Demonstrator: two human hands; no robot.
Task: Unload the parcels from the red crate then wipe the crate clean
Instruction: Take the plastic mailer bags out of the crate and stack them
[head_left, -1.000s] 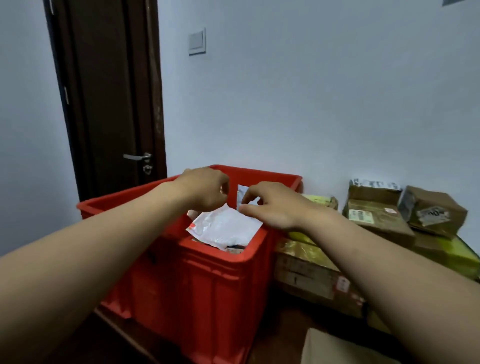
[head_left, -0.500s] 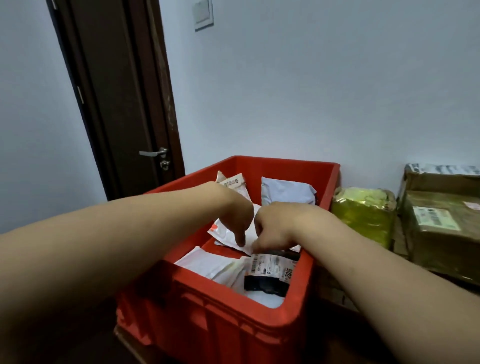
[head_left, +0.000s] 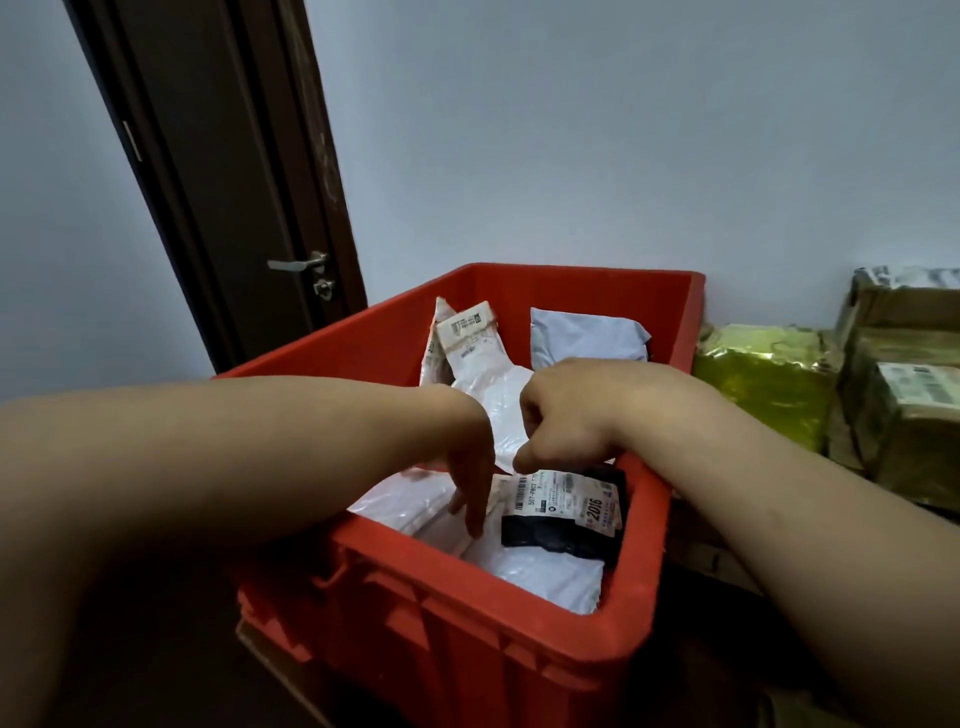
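Observation:
The red crate (head_left: 519, 639) stands in front of me with several parcels inside. A crumpled white parcel (head_left: 493, 400) leans in the middle, between my hands. My right hand (head_left: 566, 415) is curled, its thumb and fingers pinched at that parcel's lower edge. Just below it lies a black parcel (head_left: 561, 535) with a white barcode label. My left hand (head_left: 467, 467) reaches down with straight fingers, the tips touching flat white parcels (head_left: 405, 504) at the crate's front. A labelled white parcel (head_left: 467, 332) and a grey parcel (head_left: 582, 338) stand against the far wall of the crate.
A dark door (head_left: 234, 182) with a metal handle (head_left: 298, 263) is at the back left. To the crate's right, a yellow-green wrapped parcel (head_left: 763, 379) and taped cardboard boxes (head_left: 904, 405) are stacked against the pale wall.
My view has tilted down and closer to the crate. Both hands have dropped from rim height into the crate, and the left fingers now point down onto the flat parcels.

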